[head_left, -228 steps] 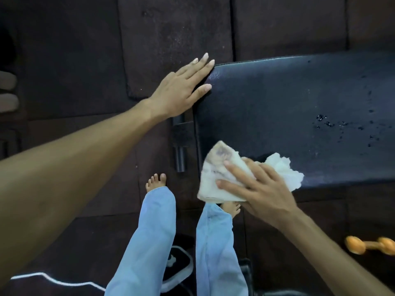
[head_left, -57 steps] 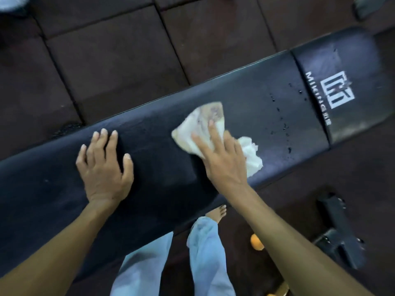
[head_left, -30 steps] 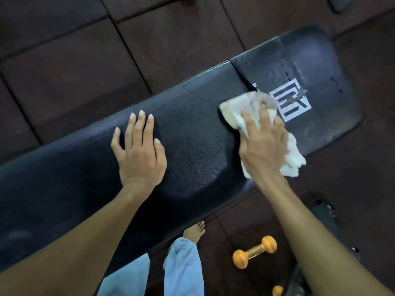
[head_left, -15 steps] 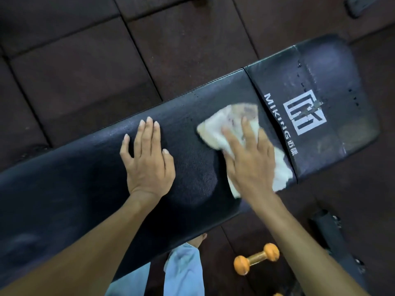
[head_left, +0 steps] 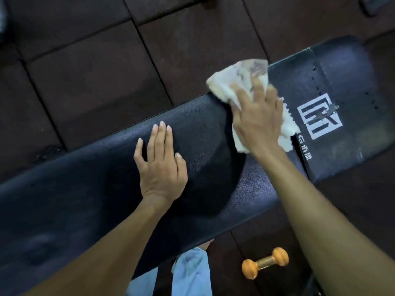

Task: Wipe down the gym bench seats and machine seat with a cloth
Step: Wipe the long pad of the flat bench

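Note:
A long black padded gym bench runs diagonally across the view, with a separate seat pad bearing a white logo at its right end. My right hand presses a stained white cloth flat against the bench's far edge, next to the gap between the two pads. The cloth's corner hangs past that far edge. My left hand rests flat on the middle of the long pad, fingers straight. Small water drops dot the seat pad.
Dark rubber floor tiles lie beyond the bench. An orange dumbbell lies on the floor near my feet. My light blue trouser leg shows below the bench's near edge.
My right hand has pushed the cloth from the middle of the pad up toward the bench's far edge. My left hand stays flat in the same place.

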Available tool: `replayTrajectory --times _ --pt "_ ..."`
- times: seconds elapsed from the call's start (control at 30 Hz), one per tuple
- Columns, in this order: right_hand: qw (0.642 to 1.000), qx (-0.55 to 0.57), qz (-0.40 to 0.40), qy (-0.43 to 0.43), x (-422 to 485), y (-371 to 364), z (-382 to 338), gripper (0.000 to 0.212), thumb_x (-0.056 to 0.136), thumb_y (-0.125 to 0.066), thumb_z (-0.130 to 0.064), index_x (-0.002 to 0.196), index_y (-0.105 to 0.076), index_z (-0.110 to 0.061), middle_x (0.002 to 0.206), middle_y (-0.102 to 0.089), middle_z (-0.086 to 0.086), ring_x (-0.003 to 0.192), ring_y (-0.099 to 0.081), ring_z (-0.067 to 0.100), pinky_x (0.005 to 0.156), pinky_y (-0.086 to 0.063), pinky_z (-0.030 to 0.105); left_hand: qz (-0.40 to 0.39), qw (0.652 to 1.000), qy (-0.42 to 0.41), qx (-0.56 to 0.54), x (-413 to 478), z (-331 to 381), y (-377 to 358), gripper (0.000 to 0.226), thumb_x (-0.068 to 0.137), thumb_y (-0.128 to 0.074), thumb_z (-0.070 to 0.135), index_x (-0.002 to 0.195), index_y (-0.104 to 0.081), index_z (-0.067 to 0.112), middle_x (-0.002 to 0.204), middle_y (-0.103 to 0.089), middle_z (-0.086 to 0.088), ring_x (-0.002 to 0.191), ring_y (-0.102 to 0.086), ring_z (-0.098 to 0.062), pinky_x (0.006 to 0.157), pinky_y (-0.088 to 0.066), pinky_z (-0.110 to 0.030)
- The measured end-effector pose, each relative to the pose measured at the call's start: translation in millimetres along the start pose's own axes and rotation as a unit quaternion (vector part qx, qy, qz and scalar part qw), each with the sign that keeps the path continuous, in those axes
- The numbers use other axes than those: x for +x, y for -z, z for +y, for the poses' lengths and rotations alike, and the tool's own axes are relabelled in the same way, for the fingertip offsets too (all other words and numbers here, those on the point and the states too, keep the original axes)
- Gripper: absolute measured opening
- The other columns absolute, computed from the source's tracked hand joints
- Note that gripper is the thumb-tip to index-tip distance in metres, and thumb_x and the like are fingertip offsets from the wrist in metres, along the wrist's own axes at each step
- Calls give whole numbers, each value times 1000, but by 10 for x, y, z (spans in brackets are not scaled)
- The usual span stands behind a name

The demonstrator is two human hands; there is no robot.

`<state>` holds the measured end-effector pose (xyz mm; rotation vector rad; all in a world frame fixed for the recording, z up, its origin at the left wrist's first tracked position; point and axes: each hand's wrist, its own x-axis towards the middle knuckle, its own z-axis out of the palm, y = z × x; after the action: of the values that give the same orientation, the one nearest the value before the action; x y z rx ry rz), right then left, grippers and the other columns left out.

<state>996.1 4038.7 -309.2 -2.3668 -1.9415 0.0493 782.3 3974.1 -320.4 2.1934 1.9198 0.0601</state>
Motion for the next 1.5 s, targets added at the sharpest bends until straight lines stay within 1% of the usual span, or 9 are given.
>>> replayTrajectory --times 0.07,0.27,0.5,0.67,0.8,0.97,1.2,1.3,1.5 --pt "998 12 -14 -56 124 35 -91 35 97 -44 -40 130 -53 -32 149 -39 9 125 -39 39 97 -34 47 1 1000 1 -1 8 1 1 60 91 -32 24 148 -27 5 158 -23 -7 147 -17 -17 118 -10 -48" --pt "999 -5 -38 -11 -691 128 -8 42 93 -50 -40 135 -49 -36 148 -40 9 120 -43 38 91 -40 47 5 1000 -5 1 12 10 8 59 92 -31 25 148 -28 5 157 -26 -8 146 -20 -18 117 -13 -50" --pt "998 -29 -50 -2 -166 60 2 63 89 -42 -52 148 -30 -31 158 -15 20 148 -3 32 118 -2 47 22 1000 -7 7 9 2 -2 60 90 -35 24 146 -31 4 156 -29 -9 145 -23 -19 117 -13 -49" --pt "999 -15 -47 -13 70 9 -162 57 91 -43 -44 145 -38 -27 157 -20 18 147 -10 33 117 -10 45 18 1000 -4 14 9 22 -8 60 90 -35 25 146 -32 4 156 -29 -9 145 -22 -19 117 -13 -49" --pt "998 11 15 55 -223 -12 -10 49 84 -55 -29 133 -54 -31 152 -36 11 139 -34 34 97 -31 40 23 1000 -5 6 8 30 -7 61 90 -34 26 146 -31 4 155 -29 -10 145 -22 -19 118 -12 -49" --pt "998 46 -18 45 -1054 125 68 52 78 -54 -14 128 -59 -26 149 -41 13 134 -36 33 86 -38 45 24 1000 -9 9 -15 35 20 60 90 -35 25 146 -32 2 155 -30 -11 145 -23 -21 117 -12 -50" --pt "964 212 119 -108 -826 771 854 44 84 -52 1 128 -55 2 126 -56 22 112 -41 28 104 -30 30 34 999 -17 16 9 10 -15 62 89 -37 26 146 -31 1 155 -29 -12 145 -22 -21 118 -12 -49" --pt "960 170 147 -169 -477 744 1384 42 90 -52 -17 129 -55 -2 132 -54 18 120 -41 31 107 -27 28 36 999 -21 10 14 24 -5 63 88 -37 27 146 -31 1 155 -30 -12 145 -22 -21 118 -10 -49" --pt "971 40 42 -234 -273 185 1532 49 92 -45 -38 140 -46 -29 153 -33 4 138 -27 34 103 -30 37 19 1000 -1 12 6 40 36 66 87 -35 30 146 -31 2 155 -28 -11 145 -22 -21 118 -9 -49"
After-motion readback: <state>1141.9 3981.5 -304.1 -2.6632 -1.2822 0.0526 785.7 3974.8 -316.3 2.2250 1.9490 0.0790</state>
